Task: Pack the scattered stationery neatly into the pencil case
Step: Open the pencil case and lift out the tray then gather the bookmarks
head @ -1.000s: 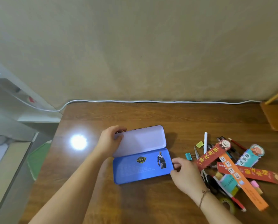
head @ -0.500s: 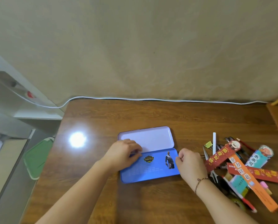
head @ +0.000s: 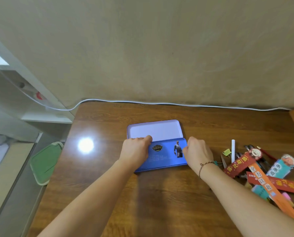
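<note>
Both our hands on the open pencil case

Our left hand and right hand curl their fingers onto the ends of the blue pencil case, lid back on the table; scattered stationery lies to the right.

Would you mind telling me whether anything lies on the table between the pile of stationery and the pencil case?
Only the right hand, which rests at the right end of the pencil case, between it and the stationery pile. The wooden table around it shows nothing else in the way. The left hand holds the other end.
</note>
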A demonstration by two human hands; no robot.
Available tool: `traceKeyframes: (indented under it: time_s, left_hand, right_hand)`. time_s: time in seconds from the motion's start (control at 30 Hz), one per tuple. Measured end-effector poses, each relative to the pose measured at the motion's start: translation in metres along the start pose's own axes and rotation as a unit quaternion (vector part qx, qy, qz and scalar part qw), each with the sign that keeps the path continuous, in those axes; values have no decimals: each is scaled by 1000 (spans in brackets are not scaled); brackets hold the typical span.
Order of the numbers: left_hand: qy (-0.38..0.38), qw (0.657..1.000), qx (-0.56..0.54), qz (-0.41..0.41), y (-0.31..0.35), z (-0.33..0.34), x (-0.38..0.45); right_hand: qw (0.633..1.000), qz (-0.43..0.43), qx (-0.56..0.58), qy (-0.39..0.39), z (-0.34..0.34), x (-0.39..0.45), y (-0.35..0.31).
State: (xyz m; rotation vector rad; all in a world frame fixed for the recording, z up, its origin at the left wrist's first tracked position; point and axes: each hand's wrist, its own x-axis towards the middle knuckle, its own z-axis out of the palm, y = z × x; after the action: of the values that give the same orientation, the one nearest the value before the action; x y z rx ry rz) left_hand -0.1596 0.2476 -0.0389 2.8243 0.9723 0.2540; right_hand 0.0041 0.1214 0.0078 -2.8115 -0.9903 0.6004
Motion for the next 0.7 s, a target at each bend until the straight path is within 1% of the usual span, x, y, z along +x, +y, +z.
traceKeyframes:
  time_s: [0.03, 0.17, 0.23, 0.33, 0.47, 0.53, 0.63, 0.7]
  left_hand:
    - [16, 1000, -9, -2, 1, -2, -1]
    - [108, 992, -33, 50, 1, -9, -8]
    - [133, 989, -28, 65, 4, -17, -17]
    - [118, 987, -38, 105, 17, -21, -39]
    - [56, 987, -36, 148, 26, 1, -80]
    - [44, 989, -23, 139, 25, 13, -95]
    - [63, 993, -6, 100, 25, 25, -108]
    - [63, 995, 1, 74, 28, 27, -112]
  right_hand:
    - [1000, -2, 8, 7, -1, 0, 0]
    - [994, -45, 86, 57, -11, -19, 12]
    - [987, -60, 126, 76, -12, -36, 26]
    - [985, -63, 148, 65, 2, -62, 49]
    - [989, -36, 141, -7, 30, -82, 70]
    - [990, -37, 131, -22, 41, -85, 73]
    - [990, -39, 131, -34, 51, -84, 76]
    - [989, -47, 137, -36, 51, -84, 81]
